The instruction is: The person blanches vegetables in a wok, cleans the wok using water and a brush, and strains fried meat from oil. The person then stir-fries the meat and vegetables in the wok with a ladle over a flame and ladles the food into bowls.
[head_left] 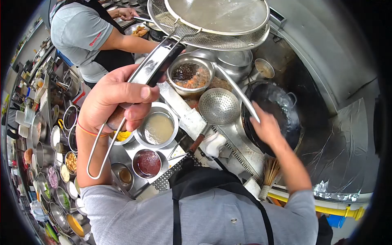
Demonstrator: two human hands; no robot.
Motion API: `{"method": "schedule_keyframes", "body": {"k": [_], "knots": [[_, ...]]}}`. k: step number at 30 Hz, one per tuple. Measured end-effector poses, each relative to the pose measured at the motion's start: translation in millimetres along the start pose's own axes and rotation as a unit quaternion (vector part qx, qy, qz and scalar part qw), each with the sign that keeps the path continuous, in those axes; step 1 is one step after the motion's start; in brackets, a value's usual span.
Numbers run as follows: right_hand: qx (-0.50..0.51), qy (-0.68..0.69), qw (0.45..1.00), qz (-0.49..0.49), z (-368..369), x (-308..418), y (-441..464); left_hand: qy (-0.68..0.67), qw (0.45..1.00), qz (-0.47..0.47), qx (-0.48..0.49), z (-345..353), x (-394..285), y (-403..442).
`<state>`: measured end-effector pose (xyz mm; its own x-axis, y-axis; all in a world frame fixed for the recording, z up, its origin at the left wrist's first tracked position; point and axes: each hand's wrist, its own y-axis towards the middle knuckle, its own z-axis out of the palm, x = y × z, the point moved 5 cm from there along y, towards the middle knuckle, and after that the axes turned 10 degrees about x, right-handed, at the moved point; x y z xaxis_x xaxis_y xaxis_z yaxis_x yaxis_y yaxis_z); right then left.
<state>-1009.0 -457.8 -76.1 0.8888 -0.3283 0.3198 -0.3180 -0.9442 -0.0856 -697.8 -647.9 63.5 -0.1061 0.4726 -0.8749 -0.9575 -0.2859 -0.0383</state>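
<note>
My left hand (126,94) is closed around the handle of a large round mesh strainer (241,41), raised over the counter. The handle's wire loop hangs below my fist. My right hand (267,126) grips a long curved metal handle, apparently a ladle's (234,87); its rounded head seems to lie just below the strainer, partly hidden. Beneath my right hand is a dark wok (273,110). Between my hands stand a metal pot (192,92) with dark liquid and orange-brown bits, and a perforated ladle (219,107).
Near my left forearm are a bowl of cloudy liquid (157,126) and a pot of dark red sauce (148,163). A bamboo brush (269,177) stands by the wok. Another person (85,36) works at upper left. Many ingredient containers (61,200) line the left.
</note>
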Motion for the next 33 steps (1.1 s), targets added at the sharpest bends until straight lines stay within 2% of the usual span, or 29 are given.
{"method": "schedule_keyframes", "body": {"k": [2,3,6,10,12,13,14,16,17,19,20,22,23,26,29,33], "knots": [[0.014,-0.127,0.99,-0.06,2.9,3.0,47.6,0.008,1.0,0.003,-0.007,-3.7,0.7,1.1],[0.015,-0.13,0.989,-0.062,-1.8,7.7,65.2,0.007,1.0,0.006,-0.008,-7.0,1.4,-0.1],[0.153,-0.264,0.951,-0.044,-3.6,38.6,104.3,0.012,1.0,0.003,-0.018,-13.2,3.5,-3.9],[0.155,-0.271,0.948,-0.06,5.8,42.3,137.2,0.033,0.998,0.016,-0.054,-23.7,5.0,-8.6],[0.165,-0.268,0.941,-0.127,10.6,53.3,149.7,0.039,0.997,0.018,-0.071,-25.3,2.7,-13.2],[0.168,-0.265,0.941,-0.129,9.2,55.2,159.4,0.048,0.995,0.021,-0.086,-25.9,1.1,-15.6],[0.285,-0.273,0.915,-0.081,5.2,67.8,163.7,0.039,0.994,0.027,-0.097,-27.3,0.4,-18.2],[0.378,-0.064,0.922,0.047,-8.6,71.7,166.5,0.038,0.993,0.024,-0.109,-30.1,1.7,-21.3],[0.4,0.03,0.908,0.121,-16.1,73.7,167.0,0.037,0.992,0.026,-0.118,-31.4,1.7,-22.0],[0.418,0.139,0.882,0.168,-20.5,71.4,172.8,0.029,0.994,0.021,-0.1,-35.9,3.0,-24.0],[0.417,0.142,0.882,0.168,-19.4,70.4,172.6,0.019,0.996,0.016,-0.083,-37.0,4.2,-24.6],[0.408,0.308,0.819,0.262,-13.5,64.0,165.0,0.021,0.996,0.013,-0.083,-37.2,9.0,-24.6],[0.436,0.33,0.786,0.289,-15.1,71.1,155.3,0.018,0.996,0.009,-0.086,-36.7,9.6,-25.1],[0.422,0.456,0.732,0.279,9.4,50.8,154.1,0.032,0.993,0.016,-0.112,-35.4,9.5,-26.1],[0.401,0.519,0.704,0.273,22.9,45.1,145.1,0.04,0.991,0.025,-0.123,-34.9,10.4,-22.9],[0.385,0.511,0.723,0.262,29.4,45.4,139.1,0.04,0.992,0.02,-0.117,-28.9,6.9,-22.2]]}}
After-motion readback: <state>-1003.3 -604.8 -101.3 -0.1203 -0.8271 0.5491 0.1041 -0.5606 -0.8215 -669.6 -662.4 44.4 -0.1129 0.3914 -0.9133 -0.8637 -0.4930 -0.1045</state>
